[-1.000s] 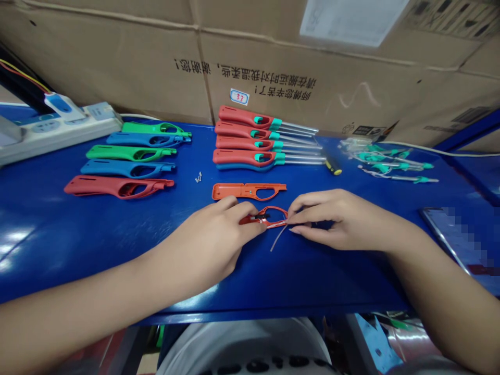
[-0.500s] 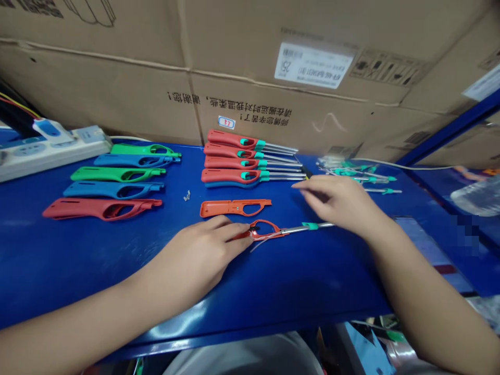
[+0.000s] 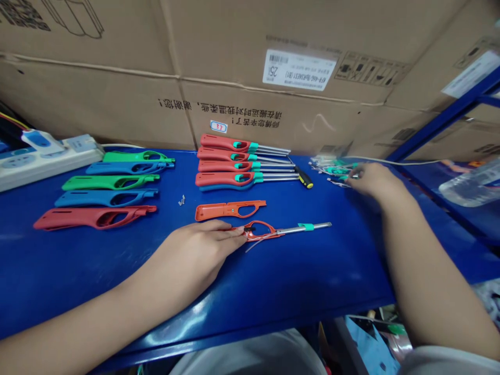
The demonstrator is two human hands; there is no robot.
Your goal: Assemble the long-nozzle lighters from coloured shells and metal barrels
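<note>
My left hand [image 3: 205, 247] lies over the handle end of an orange lighter half-shell [image 3: 269, 228] and grips it against the table. A metal tube [image 3: 299, 229] with a teal collar sticks out of this shell to the right, and a thin pale wire trails from it. The matching orange half-shell [image 3: 230, 209] lies just behind, inner side up. At the back right my right hand [image 3: 373, 179] has its fingers curled at a loose pile of teal and metal lighter parts [image 3: 336, 169]. What its fingertips pinch is hidden.
Several assembled red lighters [image 3: 224, 179] lie in a stack at the back middle, a yellow-black screwdriver [image 3: 304, 178] beside their tips. Green, blue and red shells [image 3: 94, 217] line the left. Small screws [image 3: 182, 200] lie between. Behind stand a power strip [image 3: 50, 156] and a cardboard box [image 3: 128, 109].
My right hand has moved right, from beside the lighter tubes to the parts pile, uncovering the screwdriver. My left hand stays on the orange shell. The view has shifted slightly.
</note>
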